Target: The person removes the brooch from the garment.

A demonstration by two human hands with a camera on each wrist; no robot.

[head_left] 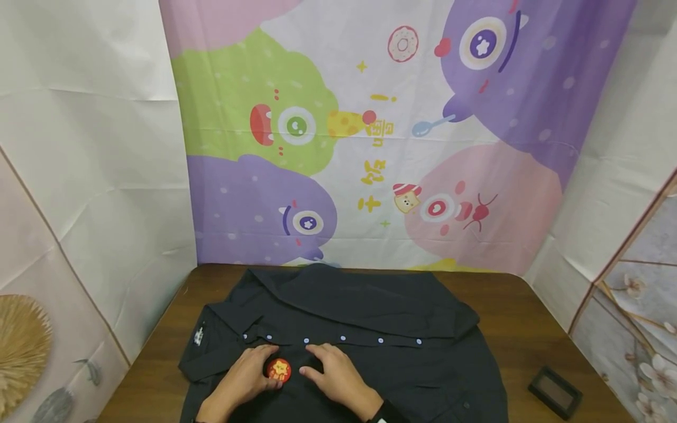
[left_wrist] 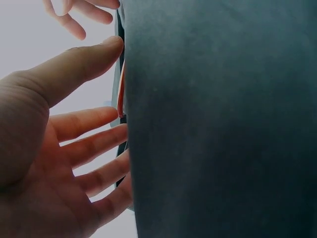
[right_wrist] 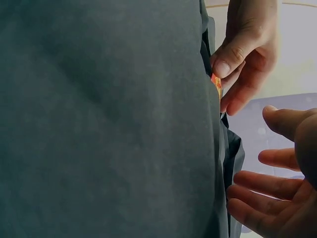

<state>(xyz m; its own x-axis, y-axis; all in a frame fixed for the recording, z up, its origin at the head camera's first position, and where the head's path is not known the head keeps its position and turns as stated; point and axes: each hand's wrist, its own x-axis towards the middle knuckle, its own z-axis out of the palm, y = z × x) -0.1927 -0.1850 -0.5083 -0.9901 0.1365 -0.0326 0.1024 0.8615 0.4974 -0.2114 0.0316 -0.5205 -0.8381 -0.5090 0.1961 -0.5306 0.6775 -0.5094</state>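
A black shirt (head_left: 370, 364) with white buttons lies spread over the table. On it sits a round red badge (head_left: 279, 370) with a yellow star-shaped figure. My left hand (head_left: 245, 373) rests around the badge, thumb at its near edge and index fingertip just past its far edge. In the left wrist view, the fingers of that hand (left_wrist: 64, 144) are spread and straight against the cloth, with the badge's red edge (left_wrist: 121, 91) between thumb and index. My right hand (head_left: 338, 373) is to the right of the badge, fingers extended toward the button row, thumb apart from the badge.
A small black frame-like box (head_left: 555, 392) lies at the table's right side. The brown wooden table (head_left: 153, 358) shows around the shirt. Behind it hangs a cartoon-printed cloth (head_left: 338, 194), with white sheets (head_left: 95, 153) at the sides.
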